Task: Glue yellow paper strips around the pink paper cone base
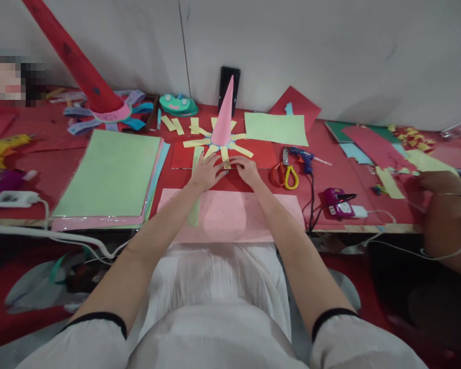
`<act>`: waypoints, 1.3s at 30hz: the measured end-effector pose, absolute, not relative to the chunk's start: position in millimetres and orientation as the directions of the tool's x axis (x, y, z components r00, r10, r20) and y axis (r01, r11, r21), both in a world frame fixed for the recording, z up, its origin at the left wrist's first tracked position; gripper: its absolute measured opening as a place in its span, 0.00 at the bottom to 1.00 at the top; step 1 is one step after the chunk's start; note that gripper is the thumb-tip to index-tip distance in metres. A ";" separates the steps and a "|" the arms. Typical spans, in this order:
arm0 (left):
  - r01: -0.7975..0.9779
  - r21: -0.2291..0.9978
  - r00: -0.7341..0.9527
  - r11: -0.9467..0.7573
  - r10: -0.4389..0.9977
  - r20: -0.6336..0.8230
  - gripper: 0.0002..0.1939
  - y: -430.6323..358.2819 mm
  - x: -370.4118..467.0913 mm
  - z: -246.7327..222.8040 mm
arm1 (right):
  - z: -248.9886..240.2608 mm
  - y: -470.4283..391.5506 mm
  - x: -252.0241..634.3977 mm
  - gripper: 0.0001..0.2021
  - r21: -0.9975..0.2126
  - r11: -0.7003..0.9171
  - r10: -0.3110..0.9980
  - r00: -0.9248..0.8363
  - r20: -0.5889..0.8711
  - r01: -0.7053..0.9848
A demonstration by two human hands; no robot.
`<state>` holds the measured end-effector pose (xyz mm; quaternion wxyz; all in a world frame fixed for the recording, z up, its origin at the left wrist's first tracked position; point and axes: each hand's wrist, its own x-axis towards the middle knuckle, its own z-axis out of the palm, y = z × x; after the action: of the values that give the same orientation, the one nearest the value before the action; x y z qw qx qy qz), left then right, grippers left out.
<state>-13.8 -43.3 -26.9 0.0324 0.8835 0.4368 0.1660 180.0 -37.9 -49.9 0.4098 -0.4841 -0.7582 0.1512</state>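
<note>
A pink paper cone (223,120) stands upright with pale yellow paper strips (241,149) spreading from its base like rays. Over the near strips lies my left hand (208,173), fingers apart, their tips touching the paper by the front strip (225,155). My right hand (246,169) has its fingers bent together at that strip's near end, seemingly pinching it. Beneath the strips is a red sheet (269,154). A narrow light green strip (194,212) runs under my left wrist, across a pink sheet (230,218) at the table's front edge.
Scissors (288,171) and a blue glue gun (305,158) lie to the right, its cord hanging off the edge. Light green sheets (111,174) are stacked left. A red cone (80,66) and dark phone (234,87) stand behind. Another person's hand (441,184) is far right.
</note>
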 end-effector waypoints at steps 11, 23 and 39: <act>0.766 0.226 0.532 -0.602 0.791 0.303 0.18 -44.6 -10.7 -27.4 | -49.3 -38.7 177.7 0.19 -0.617 0.457 0.868 -0.169 0.467 0.641; 0.768 0.275 0.464 -0.578 0.799 0.382 0.20 -47.1 -13.1 -20.2 | -46.3 -48.4 174.6 0.18 -0.441 0.431 0.845 -0.180 0.504 0.787; 0.800 0.490 0.147 -0.346 0.905 0.399 0.18 -42.4 -26.9 -14.3 | -38.3 -56.0 169.7 0.17 -0.435 0.425 0.845 -0.176 0.504 0.794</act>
<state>-26.9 -42.4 -14.3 0.0803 0.7531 0.5660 0.3255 169.7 -56.0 -38.3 0.3546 -0.5350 -0.7660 0.0365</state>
